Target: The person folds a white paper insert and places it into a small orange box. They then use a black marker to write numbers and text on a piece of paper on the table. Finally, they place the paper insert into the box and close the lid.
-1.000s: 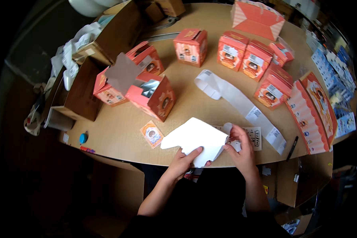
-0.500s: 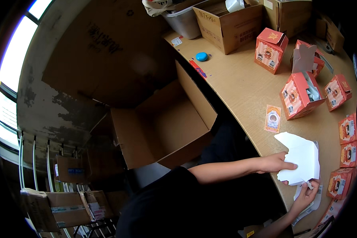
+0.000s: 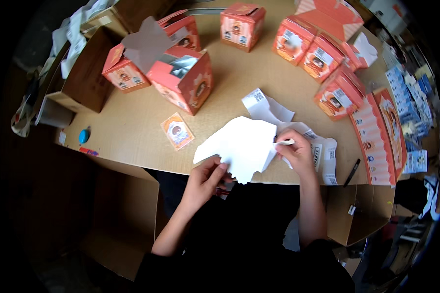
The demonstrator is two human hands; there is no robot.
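Note:
Just above the table's front edge, a white card carton blank (image 3: 242, 144) lies between my hands, its plain side up and its edges partly folded. My left hand (image 3: 204, 179) grips its near left edge, thumb on top and fingers partly hidden underneath. At its right side my right hand (image 3: 297, 150) is closed in a pinch on a small white flap of it. Behind and right of it curls a strip of white labels (image 3: 329, 158). A small orange picture card (image 3: 177, 132) lies flat to the left.
Behind the card stands an open red box (image 3: 193, 88) with silvery wrapping inside. Several closed red boxes (image 3: 242, 27) stand farther back and right. Flat red striped cartons (image 3: 371, 141) and a black pen (image 3: 352, 172) lie at right. A blue round object (image 3: 84, 136) sits far left.
My view has swung to the right, so the table and boxes sit farther left and more centred. The white carton stays in both hands; my right hand is now at its right side.

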